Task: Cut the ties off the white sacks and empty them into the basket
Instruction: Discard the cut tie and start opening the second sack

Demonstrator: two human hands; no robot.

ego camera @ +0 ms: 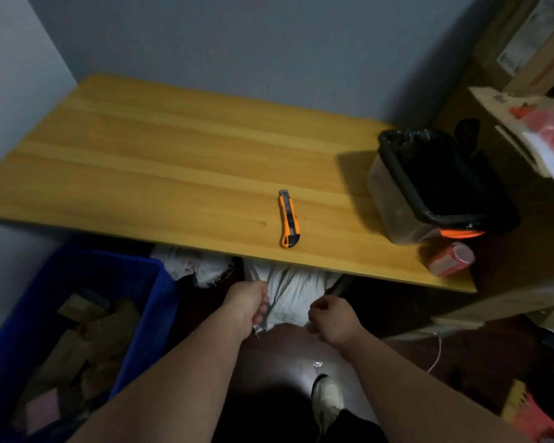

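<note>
Below the front edge of the wooden counter (179, 174), a white sack (288, 292) sits on the floor, its upper part hidden under the counter and its crumpled near end pulled toward the person. The left hand (248, 303) grips that near end from the left, its fingers (263, 310) curled shut into the cloth. The right hand (331, 319) is closed into a fist at the sack's right edge, touching or just beside the cloth; whether it has cloth in its grasp cannot be told. A second white sack (199, 266) lies just to the left of the first, also half under the counter, with dark and reddish marks on it. On the counter above, near the front edge and a little right of the sacks, lies an orange and black utility knife (289, 219), untouched, its tip pointing away from the person. To the left of the sacks stands the blue basket (147, 295), on the floor, holding brown cardboard pieces and a pink item. At the right end of the counter sits a bin (394, 203) lined with a black bag, and a small pink container (450, 259) lies just in front of it at the counter's corner. Cardboard boxes (525, 43) are stacked further right. Below the hands, one light-coloured shoe (327, 401) shows on the floor.
</note>
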